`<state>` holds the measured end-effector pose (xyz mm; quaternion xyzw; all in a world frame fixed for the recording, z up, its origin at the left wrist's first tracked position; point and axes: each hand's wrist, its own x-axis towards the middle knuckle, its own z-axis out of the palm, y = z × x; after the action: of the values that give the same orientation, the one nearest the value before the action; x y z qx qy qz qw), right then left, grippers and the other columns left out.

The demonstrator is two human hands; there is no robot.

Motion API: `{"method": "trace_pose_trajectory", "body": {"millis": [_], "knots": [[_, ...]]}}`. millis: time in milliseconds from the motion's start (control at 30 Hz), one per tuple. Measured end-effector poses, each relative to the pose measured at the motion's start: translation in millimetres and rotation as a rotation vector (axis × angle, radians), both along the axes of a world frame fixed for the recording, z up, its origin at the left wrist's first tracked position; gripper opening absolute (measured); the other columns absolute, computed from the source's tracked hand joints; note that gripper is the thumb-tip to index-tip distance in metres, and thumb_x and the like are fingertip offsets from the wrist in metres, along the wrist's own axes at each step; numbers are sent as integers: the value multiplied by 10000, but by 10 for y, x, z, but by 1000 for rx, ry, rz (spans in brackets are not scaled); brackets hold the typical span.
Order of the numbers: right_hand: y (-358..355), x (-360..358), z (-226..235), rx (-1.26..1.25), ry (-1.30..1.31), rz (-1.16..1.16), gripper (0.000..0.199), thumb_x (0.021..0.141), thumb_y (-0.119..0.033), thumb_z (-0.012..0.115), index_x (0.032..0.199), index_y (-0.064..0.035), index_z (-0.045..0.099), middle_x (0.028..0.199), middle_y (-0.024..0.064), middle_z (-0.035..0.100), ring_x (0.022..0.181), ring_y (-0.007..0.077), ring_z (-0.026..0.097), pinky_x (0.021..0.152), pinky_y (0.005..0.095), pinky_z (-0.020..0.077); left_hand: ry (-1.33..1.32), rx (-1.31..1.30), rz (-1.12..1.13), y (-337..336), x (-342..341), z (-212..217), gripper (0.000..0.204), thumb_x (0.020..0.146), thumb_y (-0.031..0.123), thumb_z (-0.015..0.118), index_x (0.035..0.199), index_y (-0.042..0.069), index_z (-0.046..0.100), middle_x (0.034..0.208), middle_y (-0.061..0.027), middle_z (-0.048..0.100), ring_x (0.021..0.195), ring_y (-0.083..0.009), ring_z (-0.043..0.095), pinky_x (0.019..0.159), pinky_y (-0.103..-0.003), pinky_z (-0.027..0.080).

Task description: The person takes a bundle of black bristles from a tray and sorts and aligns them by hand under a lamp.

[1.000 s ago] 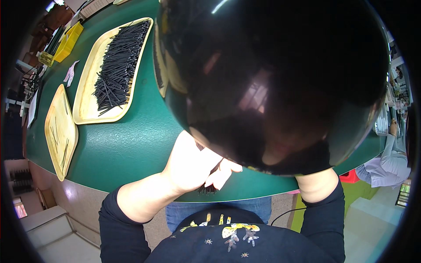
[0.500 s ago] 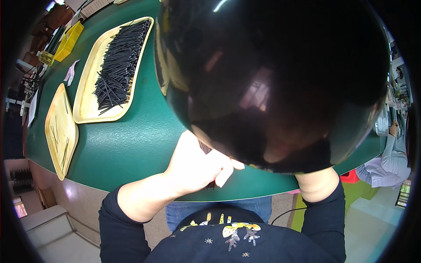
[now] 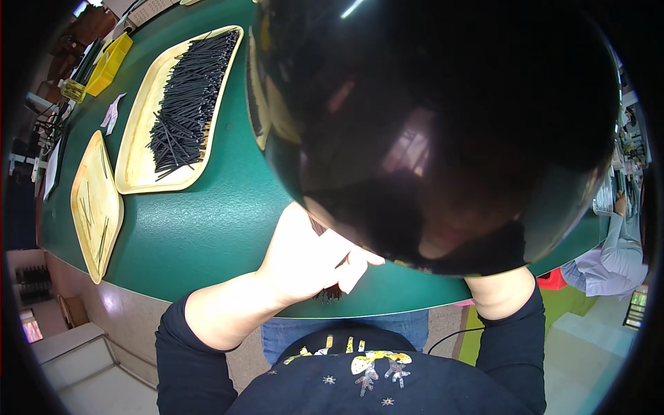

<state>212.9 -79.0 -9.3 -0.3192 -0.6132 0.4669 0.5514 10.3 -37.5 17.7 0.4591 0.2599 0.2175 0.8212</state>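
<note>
Head view is showing my left hand [image 3: 308, 259] curling over a small bundle of thin black sticks [image 3: 329, 293] at the near edge of the green table [image 3: 207, 221], fingers pressed together around them, thumb pointing right. A big dark rounded shape [image 3: 443, 124] is covering the right side, so my right hand is hiding behind it and I cannot tell how it is set. Farther left, a yellow tray [image 3: 138, 173] is lying heaped with more black sticks, and a narrower tray [image 3: 93, 200] is sitting beside it.
</note>
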Motion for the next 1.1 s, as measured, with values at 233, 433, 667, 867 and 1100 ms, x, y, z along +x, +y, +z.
{"method": "trace_pose_trajectory", "body": {"millis": [233, 433, 667, 867, 1100], "knots": [[39, 30, 147, 16, -141, 133, 436, 667, -10, 627, 1075, 53, 488, 1106, 145, 515, 992, 217, 511, 861, 301, 401, 17, -149, -32, 15, 4, 122, 292, 808, 50, 468, 550, -78, 520, 453, -118, 492, 390, -155, 495, 567, -341, 494], [-59, -10, -124, -163, 360, 219, 468, 659, -34, 650, 1094, 38, 492, 1113, 148, 514, 1009, 227, 507, 855, 305, 409, -261, -267, 6, -49, 27, -17, 157, 804, -3, 459, 680, -85, 509, 490, -133, 485, 384, -163, 478, 381, -269, 409], [6, -80, -2, -175, 213, -15, 445, 677, -58, 640, 1083, 32, 483, 1062, 138, 515, 958, 211, 501, 810, 299, 408, -130, -207, -46, -11, 19, 25, 64, 775, -59, 456, 732, -74, 501, 495, -122, 479, 361, -166, 461, 349, -267, 382], [98, -48, 16, -149, 197, -75, 385, 703, -72, 620, 1051, 30, 489, 1008, 126, 519, 899, 193, 499, 759, 288, 409, -137, -126, -102, 21, 9, 22, 86, 752, -33, 513, 689, -87, 539, 504, -132, 514, 391, -174, 505, 374, -267, 415], [253, -55, 10, -113, 190, -134, 319, 733, -89, 596, 1013, 27, 496, 944, 111, 522, 829, 172, 498, 701, 275, 411, -244, -94, -131, 51, 19, -48, 60, 715, -16, 573, 708, -74, 559, 570, -150, 569, 479, -186, 573, 435, -253, 464]]}}
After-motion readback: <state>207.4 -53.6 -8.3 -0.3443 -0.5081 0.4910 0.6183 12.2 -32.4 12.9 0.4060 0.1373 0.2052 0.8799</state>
